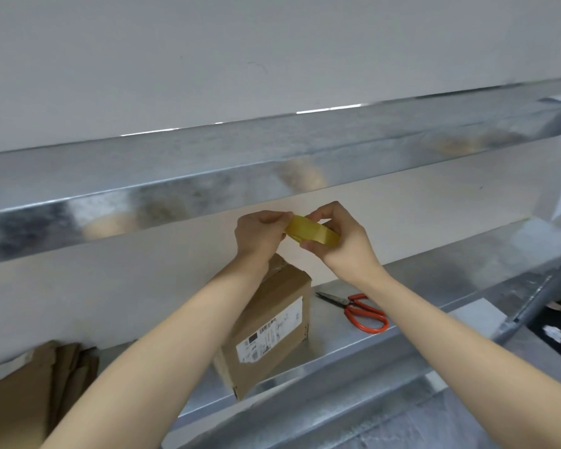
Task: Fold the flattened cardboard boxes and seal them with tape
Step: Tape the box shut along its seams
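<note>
A yellowish roll of tape (311, 234) is held up in the air above the shelf. My right hand (340, 241) grips the roll, fingers curled over its top and thumb under it. My left hand (259, 236) pinches the roll's left edge with its fingertips. Below my hands a folded brown cardboard box (272, 332) with a white shipping label stands on the metal shelf (353, 338); my left forearm hides part of its top. A stack of flattened cardboard boxes (30, 393) lies at the lower left.
Red-handled scissors (360, 311) lie on the shelf to the right of the box. An upper metal shelf (208, 170) juts out above and behind my hands. A metal post (538, 296) slants down at the right, with dark floor clutter beyond it.
</note>
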`<state>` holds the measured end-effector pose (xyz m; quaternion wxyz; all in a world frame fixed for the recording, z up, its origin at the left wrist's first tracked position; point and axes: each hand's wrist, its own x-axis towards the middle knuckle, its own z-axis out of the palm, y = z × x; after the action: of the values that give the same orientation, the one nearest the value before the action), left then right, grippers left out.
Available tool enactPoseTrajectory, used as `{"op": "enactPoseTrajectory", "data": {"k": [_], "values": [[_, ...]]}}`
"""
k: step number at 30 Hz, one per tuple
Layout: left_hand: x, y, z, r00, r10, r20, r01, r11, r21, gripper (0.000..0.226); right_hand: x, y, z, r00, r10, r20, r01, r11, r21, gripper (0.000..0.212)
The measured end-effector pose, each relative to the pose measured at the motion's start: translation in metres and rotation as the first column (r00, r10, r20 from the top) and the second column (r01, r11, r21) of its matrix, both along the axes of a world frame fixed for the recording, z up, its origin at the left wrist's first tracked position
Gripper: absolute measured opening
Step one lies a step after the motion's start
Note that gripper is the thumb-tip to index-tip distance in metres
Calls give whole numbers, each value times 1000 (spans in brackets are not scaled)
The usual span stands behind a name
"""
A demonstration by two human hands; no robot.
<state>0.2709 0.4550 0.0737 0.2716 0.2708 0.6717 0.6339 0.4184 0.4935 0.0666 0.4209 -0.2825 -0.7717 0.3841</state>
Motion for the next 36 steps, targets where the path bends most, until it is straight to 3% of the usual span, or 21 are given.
{"op": "enactPoseTrajectory", "data": {"k": [2, 4, 8, 16, 19, 25, 32, 36], "values": [[2, 2, 1, 998, 6, -55, -7, 1000, -18, 3, 1, -3, 0, 1000, -11, 6, 10, 999, 39, 40], [5, 2, 4, 986, -23, -166, 13, 998, -63, 14, 2, -4, 1, 1000, -15, 24, 13, 997, 74, 39], [12, 0, 9, 868, -172, -466, 50, 963, -263, 35, 0, -5, 1, 997, -7, 82, -3, 993, 120, 34], [-1, 1, 17, 692, -316, -649, 53, 919, -391, 26, -3, 5, 13, 964, -63, 260, 26, 989, 144, 39], [-2, 1, 18, 709, -325, -625, 105, 926, -362, 11, -3, 6, 15, 964, -65, 258, 26, 988, 151, 36], [-5, 1, 20, 912, -262, -317, 206, 958, -199, 17, 0, 17, 15, 985, 1, 170, -15, 996, 83, 31], [-8, 11, 19, 942, -193, -274, 142, 970, -195, 12, 6, 33, 0, 976, 76, 205, -100, 989, 107, 43], [-13, 17, 24, 931, -239, -277, 152, 941, -303, 17, 8, 39, -8, 962, 78, 263, -119, 982, 145, 40]]}}
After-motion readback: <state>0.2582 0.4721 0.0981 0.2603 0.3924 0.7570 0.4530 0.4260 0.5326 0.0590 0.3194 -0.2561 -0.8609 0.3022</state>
